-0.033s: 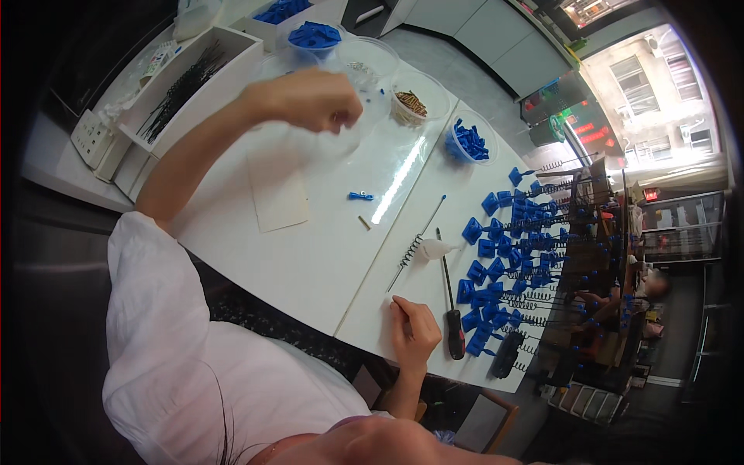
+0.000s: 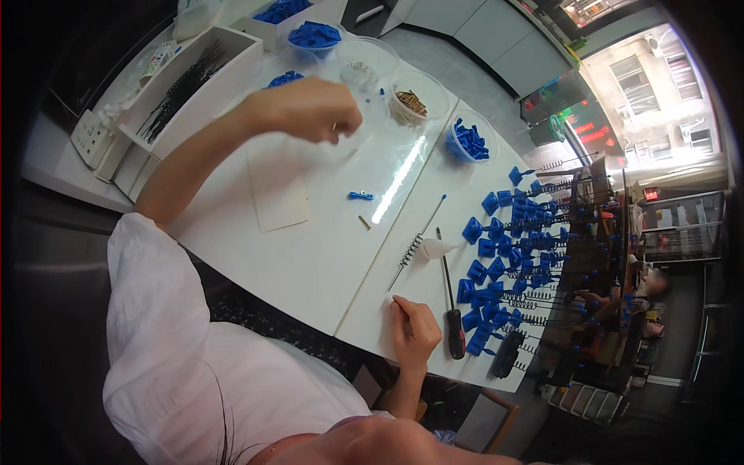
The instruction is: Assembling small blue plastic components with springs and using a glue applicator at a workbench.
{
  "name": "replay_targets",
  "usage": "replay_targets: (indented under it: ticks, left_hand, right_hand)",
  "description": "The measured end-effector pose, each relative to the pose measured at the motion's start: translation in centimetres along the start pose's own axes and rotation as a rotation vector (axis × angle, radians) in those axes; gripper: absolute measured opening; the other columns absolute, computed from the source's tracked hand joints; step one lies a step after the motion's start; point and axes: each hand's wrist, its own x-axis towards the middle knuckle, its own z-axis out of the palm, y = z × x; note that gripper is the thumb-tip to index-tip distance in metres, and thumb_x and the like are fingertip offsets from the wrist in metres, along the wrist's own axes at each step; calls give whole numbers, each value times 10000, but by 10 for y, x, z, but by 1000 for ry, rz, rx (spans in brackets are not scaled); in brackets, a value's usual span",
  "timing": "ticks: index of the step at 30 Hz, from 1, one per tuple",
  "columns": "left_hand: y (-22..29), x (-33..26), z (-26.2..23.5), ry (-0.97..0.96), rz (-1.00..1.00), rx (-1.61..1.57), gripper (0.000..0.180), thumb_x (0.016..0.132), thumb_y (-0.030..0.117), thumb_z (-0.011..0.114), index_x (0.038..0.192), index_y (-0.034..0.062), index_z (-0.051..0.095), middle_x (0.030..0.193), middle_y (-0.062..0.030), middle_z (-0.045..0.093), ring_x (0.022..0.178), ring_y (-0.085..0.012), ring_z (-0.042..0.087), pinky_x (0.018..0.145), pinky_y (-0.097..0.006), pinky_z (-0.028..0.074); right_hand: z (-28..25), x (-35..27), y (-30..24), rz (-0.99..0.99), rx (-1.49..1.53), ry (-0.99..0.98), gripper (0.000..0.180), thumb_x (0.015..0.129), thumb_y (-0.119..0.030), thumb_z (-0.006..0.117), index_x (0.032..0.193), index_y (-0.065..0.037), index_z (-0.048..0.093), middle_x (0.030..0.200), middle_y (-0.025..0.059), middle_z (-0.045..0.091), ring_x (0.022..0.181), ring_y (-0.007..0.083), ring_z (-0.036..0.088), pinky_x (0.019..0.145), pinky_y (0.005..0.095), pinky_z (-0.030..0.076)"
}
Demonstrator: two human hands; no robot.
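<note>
My left hand (image 2: 314, 111) is raised over the far left of the table, its fingers curled closed. What they hold, if anything, is hidden. My right hand (image 2: 416, 329) rests near the front edge with thumb and fingers pinched together; I cannot make out what is in them. Just beyond those fingertips ends a dark wire rod with a coiled middle (image 2: 411, 251) and a blue tip. Beside it lies a small white squeeze bottle (image 2: 435, 249). A blue clip (image 2: 360, 196) and a short brass-coloured piece (image 2: 365, 223) lie between the two hands.
A screwdriver (image 2: 455, 333) lies right of my right hand. Blue bases with coiled wires (image 2: 496, 271) crowd the right side. Bowls of blue clips (image 2: 470, 141), brass pieces (image 2: 411, 103) and blue parts (image 2: 314, 35) stand farther back. A box (image 2: 182, 93) holds dark wires; a pale sheet (image 2: 279, 198) lies left.
My left hand has shifted slightly downward, and a heap of blue pieces behind it now shows more. The right hand has stayed in place.
</note>
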Motion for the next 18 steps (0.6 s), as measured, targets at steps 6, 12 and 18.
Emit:
replay_targets:
  ticks: [6,12,18]
  left_hand:
    - [5,-3,-6,39,44,-65,159,755,101,670,873,-5,659,837,-148,669,765,-280,656,660,-359,487]
    - [-62,9,10,292,-73,-33,170,825,3,531,929,-86,631,881,-230,647,806,-309,642,730,-341,499]
    - [-33,20,20,162,-203,-290,218,880,-22,483,1035,-59,631,1025,-195,652,952,-316,629,881,-348,485]
  right_hand:
    - [0,0,0,-2,-8,-6,158,737,72,697,873,-8,685,696,95,629,561,179,565,491,268,415]
    - [2,0,-6,-18,18,-40,185,726,80,700,886,-12,684,710,102,636,583,197,588,512,284,440]
    - [-9,14,-20,-70,-5,28,151,741,77,693,866,-6,678,715,103,641,600,200,595,548,276,458]
